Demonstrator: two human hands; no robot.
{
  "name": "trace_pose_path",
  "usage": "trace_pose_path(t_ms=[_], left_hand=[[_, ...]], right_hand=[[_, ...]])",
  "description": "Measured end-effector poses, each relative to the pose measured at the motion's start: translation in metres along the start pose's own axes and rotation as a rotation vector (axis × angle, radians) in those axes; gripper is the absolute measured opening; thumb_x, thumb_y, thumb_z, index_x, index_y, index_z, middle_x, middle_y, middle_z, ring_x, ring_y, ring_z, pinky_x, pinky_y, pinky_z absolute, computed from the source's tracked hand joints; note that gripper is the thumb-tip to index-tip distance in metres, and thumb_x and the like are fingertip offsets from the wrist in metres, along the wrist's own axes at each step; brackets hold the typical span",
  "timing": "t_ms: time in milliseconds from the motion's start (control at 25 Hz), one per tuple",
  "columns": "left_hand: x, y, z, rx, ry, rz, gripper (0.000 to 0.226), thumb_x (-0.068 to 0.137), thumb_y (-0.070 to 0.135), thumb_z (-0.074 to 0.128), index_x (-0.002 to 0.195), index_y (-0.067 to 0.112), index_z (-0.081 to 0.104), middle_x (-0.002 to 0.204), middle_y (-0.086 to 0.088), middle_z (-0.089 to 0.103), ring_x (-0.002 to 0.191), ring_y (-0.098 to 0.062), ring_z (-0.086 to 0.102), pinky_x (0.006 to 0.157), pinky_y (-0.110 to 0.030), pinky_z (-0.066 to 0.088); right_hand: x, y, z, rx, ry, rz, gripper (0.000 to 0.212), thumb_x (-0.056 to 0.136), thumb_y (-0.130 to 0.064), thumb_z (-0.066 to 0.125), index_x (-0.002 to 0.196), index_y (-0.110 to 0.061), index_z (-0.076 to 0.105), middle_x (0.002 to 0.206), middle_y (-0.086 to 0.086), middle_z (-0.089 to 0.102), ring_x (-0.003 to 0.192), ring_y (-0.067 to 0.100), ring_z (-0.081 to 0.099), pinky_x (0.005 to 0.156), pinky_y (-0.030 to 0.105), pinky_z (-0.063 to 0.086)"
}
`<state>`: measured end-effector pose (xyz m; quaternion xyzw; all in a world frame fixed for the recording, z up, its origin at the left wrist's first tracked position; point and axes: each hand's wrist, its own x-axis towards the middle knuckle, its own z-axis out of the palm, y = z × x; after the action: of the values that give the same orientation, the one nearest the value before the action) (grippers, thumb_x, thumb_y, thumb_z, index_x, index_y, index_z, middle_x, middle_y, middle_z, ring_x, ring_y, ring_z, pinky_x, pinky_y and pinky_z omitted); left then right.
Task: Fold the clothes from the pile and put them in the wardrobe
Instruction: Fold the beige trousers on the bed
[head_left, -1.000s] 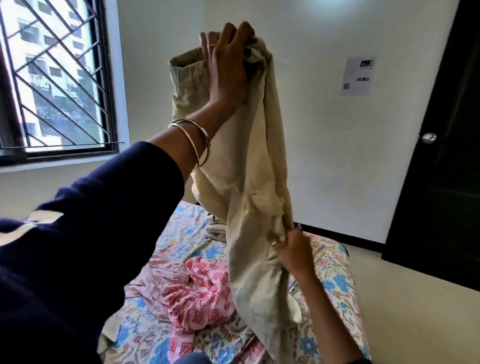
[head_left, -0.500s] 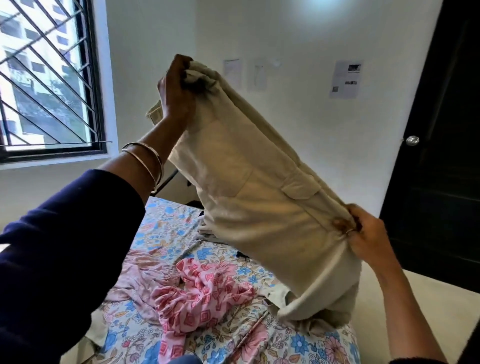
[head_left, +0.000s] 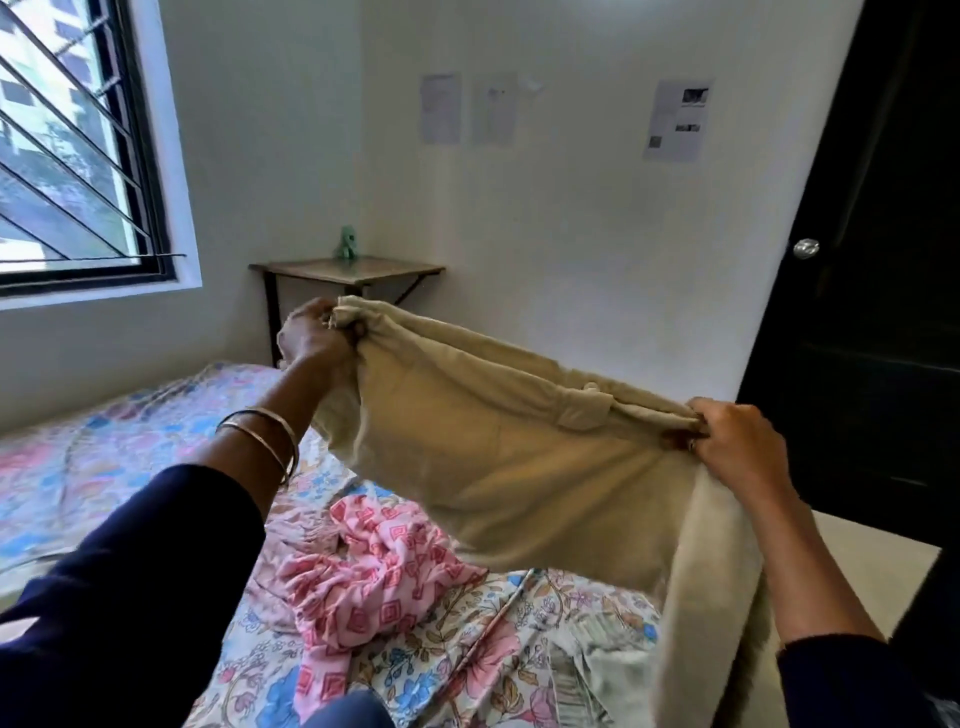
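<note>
**Folding the beige trousers, mid-fold over the bed**

Small bedroom with white walls, a barred window (head_left: 67, 156) on the left, a black door (head_left: 872, 260) on the right, and a bed covered in a floral printed bedsheet (head_left: 130, 447) taking up most of the lower view. Over by the far wall sits a little dark-framed side table (head_left: 348, 273) with a small green figurine (head_left: 346, 244) on its tabletop.

Step in hand looks like the first fold on the beige cotton trousers (head_left: 519, 467). They're held stretched out in the air above the bed, roughly level, sloping down a bit to the right. The left hand (head_left: 317, 338) has its fingers curled tight round the bunched end that looks like the waistband, and the right hand (head_left: 737, 441) pinches the fabric further along, with the rest of the legs hanging down past the right wrist. Both are closed firmly on cloth, nothing loose.

Next move, I'd guess: bring the two hands together to double the trousers over, or lay them flat on the bed to smooth them first. Keeping the edges lined up is the fiddly bit.

Fabric looks soft and a bit creased, with a flap pocket (head_left: 582, 410) near the top edge. Underneath, a crumpled pink patterned garment (head_left: 374, 566) lies on the bed, not yet folded.
</note>
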<state>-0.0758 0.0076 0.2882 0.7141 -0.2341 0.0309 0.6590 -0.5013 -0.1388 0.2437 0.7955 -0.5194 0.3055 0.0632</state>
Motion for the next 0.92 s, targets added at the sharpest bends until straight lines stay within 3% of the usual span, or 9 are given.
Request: trace_pose_path(t_ms=[80,160,240,320,440,600,680,800,920], left_hand=[[0.0,-0.022,0.015,-0.132,-0.095,-0.109,0.039,0.07,0.021,0.082,0.107,0.023,0.069,0.109,-0.007,0.067,0.094,-0.022,0.062,0.069,-0.024,0.054],[-0.005,-0.014,0.025,-0.397,-0.132,-0.081,0.02,0.082,0.003,0.068,0.093,0.019,0.064,0.09,-0.006,0.065,0.08,-0.022,0.058,0.053,-0.024,0.053],[-0.015,-0.005,0.02,-0.699,-0.157,-0.067,0.036,0.086,-0.015,0.05,0.084,0.021,0.056,0.081,0.0,0.06,0.075,-0.017,0.058,0.058,-0.027,0.055],[-0.025,-0.038,-0.002,-0.803,-0.139,-0.043,0.045,0.079,-0.021,0.046,0.085,0.022,0.056,0.082,0.003,0.063,0.078,-0.012,0.06,0.066,-0.026,0.054],[-0.044,-0.151,-0.058,-0.778,-0.012,-0.18,0.04,0.082,-0.018,0.05,0.091,0.02,0.057,0.085,0.002,0.065,0.077,-0.006,0.063,0.07,-0.02,0.054],[-0.086,-0.338,-0.14,-0.599,-0.026,-0.619,0.014,0.086,0.023,0.064,0.099,0.022,0.069,0.114,-0.004,0.068,0.111,-0.024,0.061,0.086,-0.038,0.056],[-0.112,-0.378,-0.159,-0.541,-0.032,-0.838,0.037,0.072,0.046,0.076,0.105,0.029,0.071,0.124,-0.009,0.063,0.113,-0.031,0.057,0.094,-0.051,0.05],[-0.114,-0.386,-0.162,-0.526,0.039,-1.107,0.045,0.073,0.034,0.082,0.112,0.024,0.061,0.106,-0.009,0.066,0.097,-0.034,0.062,0.089,-0.059,0.047],[-0.074,-0.454,-0.155,-0.468,0.121,-1.023,0.093,0.034,0.026,0.099,0.117,0.024,0.058,0.119,-0.008,0.065,0.101,-0.032,0.066,0.073,-0.057,0.055]], right_hand=[[0.01,-0.006,0.006,-0.038,0.267,0.045,0.023,0.081,-0.002,0.06,0.103,-0.011,0.065,0.099,0.019,0.065,0.092,0.044,0.059,0.067,0.045,0.05],[0.028,-0.011,0.004,-0.019,0.567,0.036,0.029,0.081,0.003,0.057,0.106,-0.009,0.063,0.101,0.02,0.063,0.09,0.044,0.055,0.065,0.047,0.048],[0.032,-0.015,0.001,-0.003,0.786,-0.03,0.034,0.08,0.004,0.054,0.11,-0.013,0.061,0.105,0.017,0.061,0.091,0.041,0.052,0.066,0.044,0.042],[0.008,-0.024,0.017,0.09,0.83,-0.178,0.042,0.075,0.009,0.053,0.111,-0.011,0.062,0.108,0.016,0.058,0.093,0.038,0.05,0.07,0.043,0.04],[-0.091,-0.051,0.103,0.219,0.497,-0.349,0.045,0.07,0.014,0.058,0.109,-0.009,0.065,0.107,0.015,0.055,0.094,0.034,0.054,0.072,0.042,0.053],[-0.231,-0.083,0.232,0.207,-0.395,-0.528,0.063,0.061,0.001,0.074,0.11,-0.033,0.054,0.111,-0.006,0.052,0.095,0.022,0.064,0.068,0.03,0.058],[-0.252,-0.093,0.252,0.227,-0.443,-0.573,0.062,0.049,-0.002,0.07,0.104,-0.028,0.059,0.099,-0.003,0.056,0.089,0.024,0.064,0.067,0.028,0.056],[-0.238,-0.104,0.244,0.092,-0.464,-0.553,0.072,0.031,-0.001,0.082,0.099,-0.02,0.065,0.094,0.002,0.061,0.075,0.021,0.066,0.052,0.027,0.055],[-0.237,-0.104,0.248,0.013,-0.436,-0.502,0.071,0.038,0.005,0.083,0.103,-0.015,0.064,0.098,0.008,0.063,0.076,0.026,0.065,0.052,0.035,0.057]])
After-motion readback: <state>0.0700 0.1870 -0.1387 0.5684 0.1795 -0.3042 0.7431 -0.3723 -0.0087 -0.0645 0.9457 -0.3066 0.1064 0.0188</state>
